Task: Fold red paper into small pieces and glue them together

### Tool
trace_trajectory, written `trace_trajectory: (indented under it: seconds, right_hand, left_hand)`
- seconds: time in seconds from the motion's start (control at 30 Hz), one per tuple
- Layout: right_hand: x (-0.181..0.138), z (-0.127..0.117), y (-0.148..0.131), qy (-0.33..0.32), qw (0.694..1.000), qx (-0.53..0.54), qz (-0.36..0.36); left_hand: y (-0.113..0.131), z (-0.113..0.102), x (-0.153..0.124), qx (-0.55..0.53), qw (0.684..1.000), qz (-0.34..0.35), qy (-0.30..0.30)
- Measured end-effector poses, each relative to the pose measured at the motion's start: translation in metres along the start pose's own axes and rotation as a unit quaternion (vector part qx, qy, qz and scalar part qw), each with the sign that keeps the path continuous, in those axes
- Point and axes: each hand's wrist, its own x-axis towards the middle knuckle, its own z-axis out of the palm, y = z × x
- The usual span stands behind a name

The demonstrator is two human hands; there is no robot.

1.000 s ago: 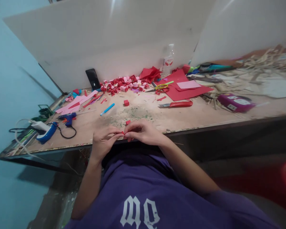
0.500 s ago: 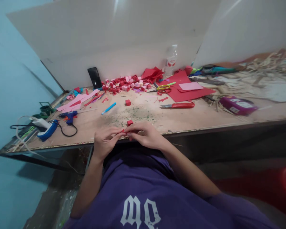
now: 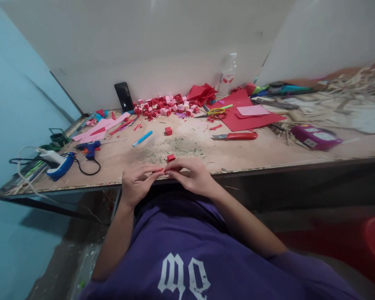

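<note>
Over the near edge of the worktop (image 3: 111, 166), left hand (image 3: 136, 182) and right hand (image 3: 192, 177) pinch a red piece (image 3: 161, 170), seemingly unfinished, a formed cube (image 3: 171, 158) just beyond, a second cube (image 3: 168, 131) farther, a cube heap (image 3: 165, 106) by the far edge

Head cam looks fwd & down onto bench (image 3: 112, 161).

Light blue wall (image 3: 12, 104) at left, whitish panel (image 3: 150, 50) behind a wooden-topped workbench (image 3: 118, 156), grey floor (image 3: 54, 271) below
</note>
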Motion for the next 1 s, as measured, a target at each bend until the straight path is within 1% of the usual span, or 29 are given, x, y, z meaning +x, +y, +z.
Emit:
trace_trajectory:
  seconds: [0.13, 0.27, 0.33, 0.4, 0.57, 0.83, 1.0]
  right_hand:
    - [-0.0029, 0.0023, 0.0019, 0.0, 1.0, -0.026, -0.017]
    - [-0.0029, 0.0033, 0.0022, 0.006, 0.999, -0.035, -0.02]
    - [-0.0018, 0.0031, 0.0012, -0.003, 0.999, -0.042, -0.015]
    - [-0.001, 0.0029, 0.0009, -0.006, 0.999, -0.052, -0.015]
    - [-0.0034, 0.0041, 0.0034, 0.021, 0.995, -0.088, -0.046]
    - [-0.0059, 0.0087, 0.0054, 0.007, 0.991, -0.103, -0.086]
    - [-0.0057, 0.0092, 0.0063, 0.013, 0.99, -0.12, -0.067]
  left_hand:
    - [-0.001, -0.0009, -0.0012, -0.011, 1.0, 0.001, -0.003]
    - [0.0, -0.0026, -0.0024, -0.028, 0.999, -0.023, -0.004]
    - [0.0008, -0.0033, -0.0021, -0.034, 0.999, -0.036, -0.007]
    - [0.0013, -0.004, -0.0012, -0.038, 0.998, -0.048, -0.016]
    - [0.0005, -0.0059, 0.0003, -0.039, 0.995, -0.075, -0.047]
    - [0.0004, -0.0076, -0.0017, -0.025, 0.997, -0.039, -0.057]
    - [0.001, -0.0068, 0.0011, -0.038, 0.997, -0.042, -0.046]
